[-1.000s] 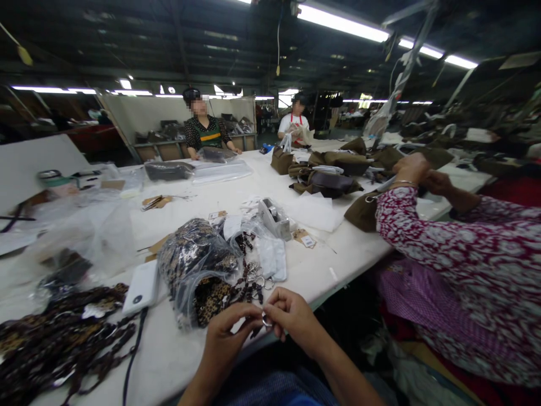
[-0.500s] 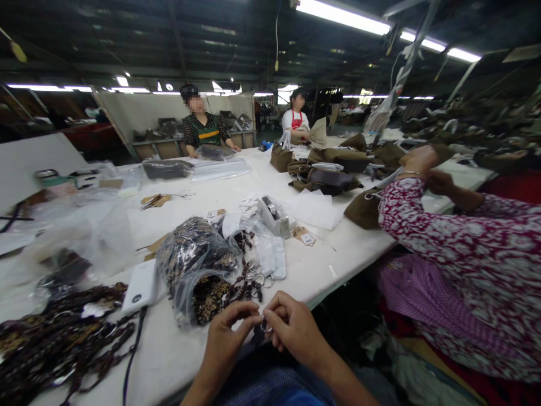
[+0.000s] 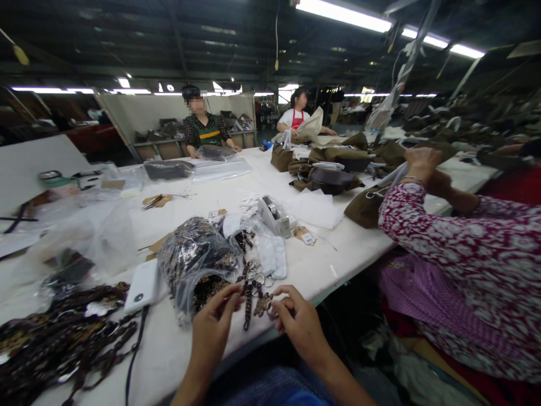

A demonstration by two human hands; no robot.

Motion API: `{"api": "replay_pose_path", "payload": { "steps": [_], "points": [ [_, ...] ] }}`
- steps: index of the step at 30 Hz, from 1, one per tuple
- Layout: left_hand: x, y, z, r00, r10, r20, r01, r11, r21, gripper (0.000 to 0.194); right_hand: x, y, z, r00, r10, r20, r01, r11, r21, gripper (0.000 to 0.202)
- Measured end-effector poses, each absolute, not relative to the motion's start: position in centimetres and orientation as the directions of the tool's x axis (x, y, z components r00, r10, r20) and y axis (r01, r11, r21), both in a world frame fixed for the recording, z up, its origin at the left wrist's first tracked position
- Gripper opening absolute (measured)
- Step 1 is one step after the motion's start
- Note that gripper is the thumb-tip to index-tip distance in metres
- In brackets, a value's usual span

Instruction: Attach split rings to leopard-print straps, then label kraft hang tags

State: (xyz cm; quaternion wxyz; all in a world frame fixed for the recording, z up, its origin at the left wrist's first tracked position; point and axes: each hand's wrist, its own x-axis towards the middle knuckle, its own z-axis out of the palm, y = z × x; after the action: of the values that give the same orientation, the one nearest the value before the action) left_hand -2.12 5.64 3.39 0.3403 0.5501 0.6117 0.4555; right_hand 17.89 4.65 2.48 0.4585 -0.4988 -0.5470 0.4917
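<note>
Between my hands hangs a small brown leopard-print charm, with a shiny metal ring at its right end. My right hand pinches it at that ring, just off the table's front edge. To its left, my left hand has thumb and forefinger brought together; whatever is between them is too small to make out. A dark brown braided strand hangs or lies by the left fingertips, apart from the charm. Loose metal rings lie just beyond both hands, beside a clear plastic bag of leopard-print pieces.
A heap of dark braided straps and a white phone-like device with a black cable lie left. Behind the rings stands a grey tape dispenser. Brown bags pile up farther back. A co-worker's patterned sleeve is close on the right.
My hands, together around a small ring before, have moved apart, the left one going left and up. The leopard-print charm now shows by the right hand. A far co-worker has spread out beige cloth.
</note>
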Motion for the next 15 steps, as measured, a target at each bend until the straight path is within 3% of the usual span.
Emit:
{"api": "replay_pose_path", "payload": {
  "steps": [3,6,11,15],
  "points": [
    [-5.1,6.7,2.8,-0.121,0.961,0.249,0.643,-0.115,0.757,0.024,18.0,4.6,2.4,-0.067,0.998,0.009,0.054,0.013,-0.998,0.030],
    [-5.9,7.1,1.8,-0.035,0.959,0.281,0.764,-0.155,0.626,0.025,18.0,4.7,2.5,-0.068,0.998,0.008,0.033,0.010,-0.999,0.030],
    [-4.0,6.3,1.3,0.161,0.953,0.258,0.790,-0.281,0.545,0.016,18.1,4.8,2.6,-0.046,0.999,0.028,0.051,0.030,-0.998,0.029],
    [-3.5,5.3,1.4,0.408,0.906,0.111,0.746,-0.401,0.532,0.035,18.3,4.7,2.6,-0.048,0.999,0.013,0.060,0.016,-0.998,0.030]
  ]
}}
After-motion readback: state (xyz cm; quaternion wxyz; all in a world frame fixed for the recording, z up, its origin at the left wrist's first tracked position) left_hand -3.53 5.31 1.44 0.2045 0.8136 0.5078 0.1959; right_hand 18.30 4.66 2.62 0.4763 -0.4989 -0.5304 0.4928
